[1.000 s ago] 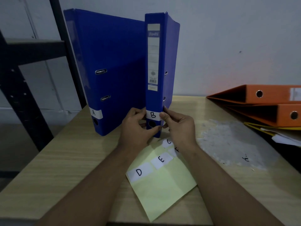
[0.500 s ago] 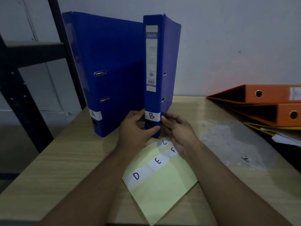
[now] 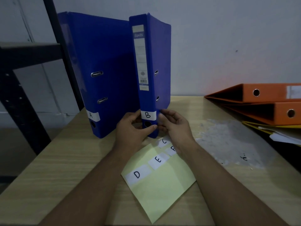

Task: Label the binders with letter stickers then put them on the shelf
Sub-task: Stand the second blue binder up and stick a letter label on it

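Two blue binders stand upright at the table's far side. The left blue binder [image 3: 101, 62] carries a white A sticker [image 3: 93, 115]. The right blue binder [image 3: 146, 62] carries a white B sticker [image 3: 148, 115] low on its spine. My left hand [image 3: 133, 129] grips the base of that spine, thumb across the front under the finger hole. My right hand [image 3: 175, 126] touches the binder's right side next to the B sticker, fingers loosely bent. A yellow sheet [image 3: 161, 181] below my hands holds stickers D [image 3: 137, 174], E [image 3: 158, 160], C and F.
Two orange binders [image 3: 267, 103] lie stacked flat at the right, over yellow and white papers [image 3: 280, 134]. A dark metal shelf frame [image 3: 31, 54] stands left of the wooden table [image 3: 65, 160]. A whitish patch [image 3: 228, 141] marks the tabletop.
My right hand's fingers slid off the B sticker's right end to the binder's side. The left hand has kept its hold on the spine base.
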Action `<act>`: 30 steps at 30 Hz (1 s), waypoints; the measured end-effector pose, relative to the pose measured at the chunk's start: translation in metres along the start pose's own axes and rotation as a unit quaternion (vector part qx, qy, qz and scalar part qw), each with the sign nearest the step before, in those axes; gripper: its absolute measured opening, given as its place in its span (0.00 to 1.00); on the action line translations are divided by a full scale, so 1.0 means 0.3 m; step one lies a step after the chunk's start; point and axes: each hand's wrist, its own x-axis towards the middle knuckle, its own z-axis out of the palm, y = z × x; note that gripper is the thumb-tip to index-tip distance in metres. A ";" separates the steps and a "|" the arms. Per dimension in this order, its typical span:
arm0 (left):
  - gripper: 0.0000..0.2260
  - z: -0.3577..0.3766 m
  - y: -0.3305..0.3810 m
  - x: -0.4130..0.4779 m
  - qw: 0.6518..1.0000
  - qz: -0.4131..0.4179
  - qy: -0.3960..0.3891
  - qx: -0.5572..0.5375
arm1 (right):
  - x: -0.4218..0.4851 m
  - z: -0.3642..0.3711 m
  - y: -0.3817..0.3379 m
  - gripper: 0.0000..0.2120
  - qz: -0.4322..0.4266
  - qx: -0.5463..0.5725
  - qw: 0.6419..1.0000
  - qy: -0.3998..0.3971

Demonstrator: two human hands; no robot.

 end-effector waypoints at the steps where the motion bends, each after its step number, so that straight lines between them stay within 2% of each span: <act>1: 0.29 -0.002 0.001 0.000 1.000 0.001 0.001 0.000 | -0.005 0.004 -0.005 0.17 -0.009 -0.013 1.000 -0.005; 4: 0.27 -0.003 0.005 0.002 1.000 -0.005 0.002 -0.003 | -0.010 0.019 0.002 0.23 -0.021 -0.044 0.999 -0.009; 10: 0.28 0.001 0.002 0.005 1.000 -0.006 0.012 -0.003 | -0.001 0.015 0.003 0.17 -0.005 0.011 1.000 -0.003; 11: 0.29 0.002 0.003 0.005 1.000 -0.004 0.010 -0.005 | -0.002 0.018 -0.005 0.19 -0.011 0.023 1.000 0.001; 15: 0.31 0.005 0.008 0.001 1.000 0.007 -0.001 -0.008 | -0.017 0.046 -0.023 0.37 -0.057 0.020 0.998 -0.004; 23: 0.30 0.005 0.014 -0.001 0.999 0.041 -0.016 0.019 | -0.007 0.031 -0.031 0.34 -0.010 0.047 0.997 -0.054; 30: 0.29 0.011 0.034 -0.022 0.996 0.067 -0.022 0.061 | -0.002 0.023 -0.018 0.22 0.011 0.070 0.996 -0.050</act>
